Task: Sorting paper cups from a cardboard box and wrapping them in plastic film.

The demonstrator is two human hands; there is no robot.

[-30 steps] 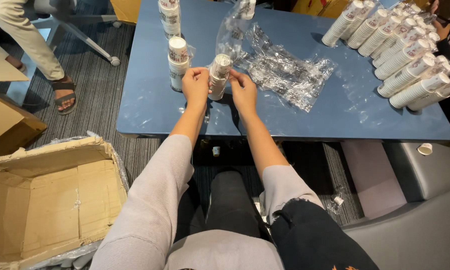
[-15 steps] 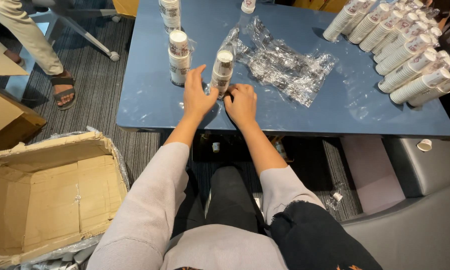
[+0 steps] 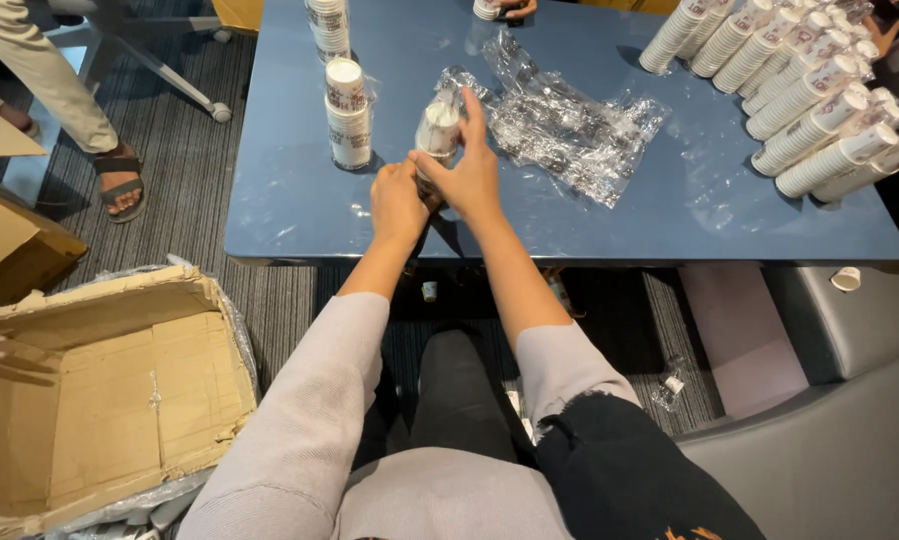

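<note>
A short stack of white printed paper cups point(image 3: 437, 132) in clear plastic wrap stands near the front of the blue table point(image 3: 290, 210). My right hand point(image 3: 470, 172) wraps around its right side, fingers pointing up along it. My left hand point(image 3: 398, 200) grips the stack's base from the left. The wrap trails off into a crumpled clear plastic sleeve point(image 3: 575, 130) lying to the right. Another stack of the same cups point(image 3: 348, 112) stands just left of my hands.
Several long cup stacks point(image 3: 800, 80) lie at the table's far right. A further stack point(image 3: 328, 25) stands at the back. An open cardboard box point(image 3: 100, 390) sits on the floor at left. A person's sandalled foot point(image 3: 120, 185) and a chair base are at left.
My hands had dropped to the table edge half a second ago; now both are back up around the wrapped cup stack, which has shifted slightly toward me.
</note>
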